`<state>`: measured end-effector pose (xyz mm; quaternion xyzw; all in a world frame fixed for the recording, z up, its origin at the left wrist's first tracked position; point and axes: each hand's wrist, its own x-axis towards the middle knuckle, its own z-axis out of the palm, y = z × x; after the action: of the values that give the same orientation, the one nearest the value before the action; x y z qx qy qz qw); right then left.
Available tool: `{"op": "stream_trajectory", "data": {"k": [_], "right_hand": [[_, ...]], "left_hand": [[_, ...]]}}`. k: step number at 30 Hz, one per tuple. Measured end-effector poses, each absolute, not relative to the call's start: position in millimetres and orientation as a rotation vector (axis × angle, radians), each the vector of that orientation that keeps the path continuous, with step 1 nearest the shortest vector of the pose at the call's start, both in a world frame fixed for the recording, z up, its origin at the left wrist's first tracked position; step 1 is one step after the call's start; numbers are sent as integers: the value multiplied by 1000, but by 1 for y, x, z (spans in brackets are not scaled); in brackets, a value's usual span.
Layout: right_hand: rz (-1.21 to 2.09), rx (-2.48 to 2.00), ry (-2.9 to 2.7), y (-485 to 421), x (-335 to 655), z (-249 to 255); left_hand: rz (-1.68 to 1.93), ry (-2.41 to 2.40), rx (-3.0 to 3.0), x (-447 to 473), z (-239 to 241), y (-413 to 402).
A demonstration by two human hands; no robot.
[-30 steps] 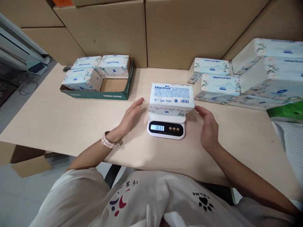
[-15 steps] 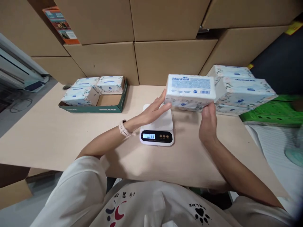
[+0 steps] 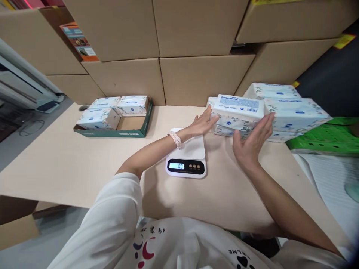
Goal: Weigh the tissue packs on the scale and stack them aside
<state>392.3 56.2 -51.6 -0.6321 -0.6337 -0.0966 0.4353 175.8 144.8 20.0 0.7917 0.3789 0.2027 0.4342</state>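
Observation:
A white tissue pack (image 3: 238, 112) with blue print lies on top of other packs at the right back of the table. My left hand (image 3: 203, 123) presses flat against its left end, fingers stretched out. My right hand (image 3: 251, 140) rests with spread fingers against its front right side. Between my arms stands a white kitchen scale (image 3: 187, 158) with an empty platform; its display reads 0.0.
A green cardboard tray (image 3: 140, 130) holding three tissue packs sits at the back left. A stack of tissue packs (image 3: 294, 112) lies at the right, with a green crate (image 3: 322, 136) beside it. Brown cartons (image 3: 196, 74) wall off the back of the table (image 3: 70, 164).
The tissue pack went from the scale up and to the right onto the stack of packs, both hands with it. The scale reading dropped from 103.3 to 0.0.

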Motion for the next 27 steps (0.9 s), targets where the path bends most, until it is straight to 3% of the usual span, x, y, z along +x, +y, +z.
{"op": "stream_trajectory", "data": {"k": [11, 20, 27], "right_hand": [[-264, -1689, -1576, 61, 369, -33], [-356, -1597, -1675, 79, 372, -7], [-289, -1515, -1591, 78, 401, 1]], "left_hand": [[742, 1286, 1727, 59, 55, 162], [598, 732, 1514, 169, 36, 188], [475, 602, 1641, 179, 48, 158]]}}
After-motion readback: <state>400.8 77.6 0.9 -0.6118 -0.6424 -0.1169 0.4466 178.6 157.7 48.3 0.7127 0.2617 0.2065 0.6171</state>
